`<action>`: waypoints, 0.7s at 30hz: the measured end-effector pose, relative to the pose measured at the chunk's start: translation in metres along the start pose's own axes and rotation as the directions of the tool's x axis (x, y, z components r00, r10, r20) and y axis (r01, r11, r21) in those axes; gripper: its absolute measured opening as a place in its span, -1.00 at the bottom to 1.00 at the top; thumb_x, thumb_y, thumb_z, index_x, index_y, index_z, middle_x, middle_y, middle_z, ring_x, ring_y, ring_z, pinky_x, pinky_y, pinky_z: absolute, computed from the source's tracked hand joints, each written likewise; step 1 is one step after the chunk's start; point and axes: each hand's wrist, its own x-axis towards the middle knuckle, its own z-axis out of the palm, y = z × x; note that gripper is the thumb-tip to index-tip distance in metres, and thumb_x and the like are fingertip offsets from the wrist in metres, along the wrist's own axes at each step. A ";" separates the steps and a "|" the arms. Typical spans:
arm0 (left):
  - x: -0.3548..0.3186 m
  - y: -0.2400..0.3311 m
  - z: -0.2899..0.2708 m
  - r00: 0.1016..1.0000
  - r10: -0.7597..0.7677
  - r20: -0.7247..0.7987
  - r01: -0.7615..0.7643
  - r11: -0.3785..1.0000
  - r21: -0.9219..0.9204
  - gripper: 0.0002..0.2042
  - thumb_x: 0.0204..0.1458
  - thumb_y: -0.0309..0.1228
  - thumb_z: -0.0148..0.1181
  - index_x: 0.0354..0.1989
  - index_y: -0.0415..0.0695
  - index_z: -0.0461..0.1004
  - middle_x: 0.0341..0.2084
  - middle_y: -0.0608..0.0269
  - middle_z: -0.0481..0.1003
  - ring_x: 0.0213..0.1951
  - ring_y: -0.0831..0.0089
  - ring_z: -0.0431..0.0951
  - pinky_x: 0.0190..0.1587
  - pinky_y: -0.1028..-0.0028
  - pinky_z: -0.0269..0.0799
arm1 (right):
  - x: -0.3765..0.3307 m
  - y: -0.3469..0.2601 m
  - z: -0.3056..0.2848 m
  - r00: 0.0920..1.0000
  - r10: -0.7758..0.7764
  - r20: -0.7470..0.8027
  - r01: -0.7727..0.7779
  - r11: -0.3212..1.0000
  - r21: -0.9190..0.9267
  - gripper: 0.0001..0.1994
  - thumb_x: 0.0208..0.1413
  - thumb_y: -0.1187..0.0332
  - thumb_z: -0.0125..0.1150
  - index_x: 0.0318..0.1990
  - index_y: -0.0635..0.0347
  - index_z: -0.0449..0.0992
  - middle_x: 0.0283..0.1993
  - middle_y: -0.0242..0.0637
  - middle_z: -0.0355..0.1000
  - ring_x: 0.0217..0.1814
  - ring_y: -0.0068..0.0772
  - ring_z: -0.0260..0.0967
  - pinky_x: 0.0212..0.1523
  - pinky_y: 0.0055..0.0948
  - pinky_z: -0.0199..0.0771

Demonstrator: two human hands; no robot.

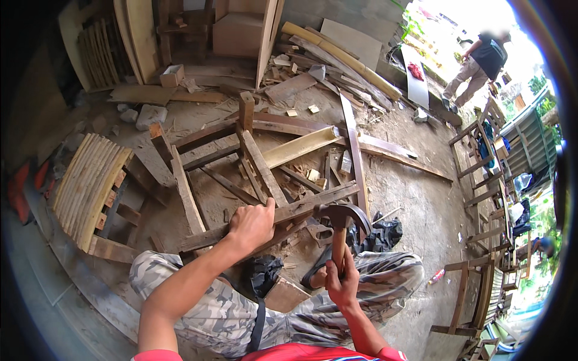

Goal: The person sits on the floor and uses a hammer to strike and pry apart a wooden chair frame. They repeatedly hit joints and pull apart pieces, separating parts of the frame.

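A: What's closest, at the bottom of the frame?

B: Camouflage trousers (211, 313), legs bent, with a strip of red shirt (301, 352) along the lower edge.

A: And the hands?

B: The right hand (342, 280) is right of centre, low down. Its grip is wrapped round the handle of a hammer (340, 234), head uppermost. The left hand (251, 227) is near the middle, its grip curled over a wooden bar (295, 207) that slants up to the right.

A: Is the hammer touching that bar?

B: I can't tell. Its head overlaps the bar's right end from this view.

A: What's around them?

B: A black plastic bag (388, 234) lies just right of the hammer. The bar crosses the near side of a wooden frame (260, 162) at the centre. A slatted panel (90, 186) leans at the left, and a pale grooved board (301, 148) lies just right of the frame's upper part.

A: Farther off?

B: Scrap wood (292, 87) is heaped at upper centre, beside a long yellow pole (343, 59). Wooden chair frames (475, 167) line the right side, and another person (489, 57) stands at upper right.
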 end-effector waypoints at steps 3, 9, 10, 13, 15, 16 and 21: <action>0.001 -0.008 -0.001 0.993 0.079 -0.086 -0.081 0.996 -0.021 -0.57 0.03 -0.20 0.34 -0.09 -0.26 0.38 -0.46 -0.16 0.62 -0.31 -0.12 0.67 -0.21 -0.02 0.58 | 0.001 0.012 -0.004 0.996 0.090 -0.014 -0.084 0.969 0.232 -0.43 0.26 0.45 0.23 0.39 0.31 0.23 -0.30 -0.32 0.52 -0.38 -0.61 0.44 -0.35 -0.51 0.48; 0.004 -0.001 -0.012 0.993 0.106 0.052 -0.105 0.994 -0.032 -0.58 0.03 -0.21 0.34 -0.10 -0.26 0.37 -0.48 -0.15 0.61 -0.32 -0.12 0.67 -0.22 -0.01 0.58 | 0.010 0.004 -0.026 0.997 0.014 -0.071 -0.003 0.990 0.142 -0.43 0.24 0.46 0.24 0.37 0.38 0.24 -0.18 -0.20 0.55 -0.20 -0.60 0.43 -0.18 -0.55 0.45; 0.003 -0.001 -0.010 0.993 0.101 0.055 -0.100 0.995 -0.028 -0.59 0.03 -0.22 0.33 -0.10 -0.26 0.37 -0.48 -0.15 0.61 -0.33 -0.12 0.67 -0.23 -0.01 0.58 | 0.014 -0.003 -0.032 0.997 -0.014 -0.077 0.024 0.992 0.127 -0.43 0.24 0.46 0.24 0.37 0.40 0.24 -0.17 -0.16 0.56 -0.19 -0.60 0.43 -0.18 -0.54 0.46; -0.001 0.003 -0.004 0.998 0.063 0.021 -0.063 0.998 0.003 -0.64 0.01 -0.30 0.31 -0.13 -0.26 0.38 -0.50 -0.13 0.61 -0.37 -0.10 0.67 -0.27 0.01 0.59 | 0.027 -0.036 -0.044 0.993 -0.097 -0.067 0.101 0.992 0.075 -0.41 0.21 0.48 0.25 0.37 0.43 0.22 -0.14 -0.07 0.58 -0.17 -0.58 0.44 -0.16 -0.51 0.47; -0.002 0.006 0.001 0.999 0.052 -0.016 -0.052 0.998 0.021 -0.69 0.00 -0.37 0.28 -0.14 -0.26 0.39 -0.52 -0.12 0.60 -0.40 -0.08 0.67 -0.31 0.03 0.60 | 0.032 -0.055 -0.052 0.987 -0.146 -0.062 0.149 0.988 0.036 -0.40 0.21 0.49 0.25 0.37 0.45 0.21 -0.20 -0.10 0.57 -0.23 -0.55 0.47 -0.21 -0.50 0.48; -0.003 0.006 0.002 0.998 0.047 -0.037 -0.046 0.998 0.031 -0.71 -0.01 -0.41 0.25 -0.15 -0.26 0.39 -0.53 -0.12 0.60 -0.41 -0.07 0.68 -0.32 0.05 0.60 | 0.036 -0.064 -0.054 0.983 -0.173 -0.055 0.174 0.984 0.021 -0.40 0.21 0.49 0.25 0.37 0.46 0.21 -0.23 -0.11 0.57 -0.25 -0.54 0.48 -0.23 -0.49 0.49; 0.000 0.009 0.006 0.995 0.065 -0.071 -0.063 0.997 0.037 -0.78 -0.01 -0.55 0.14 -0.16 -0.27 0.40 -0.54 -0.09 0.60 -0.43 -0.03 0.69 -0.38 0.09 0.61 | 0.034 -0.062 -0.033 0.967 -0.244 0.076 0.253 0.956 -0.151 -0.37 0.22 0.48 0.23 0.42 0.32 0.18 -0.40 -0.16 0.50 -0.45 -0.47 0.48 -0.42 -0.40 0.47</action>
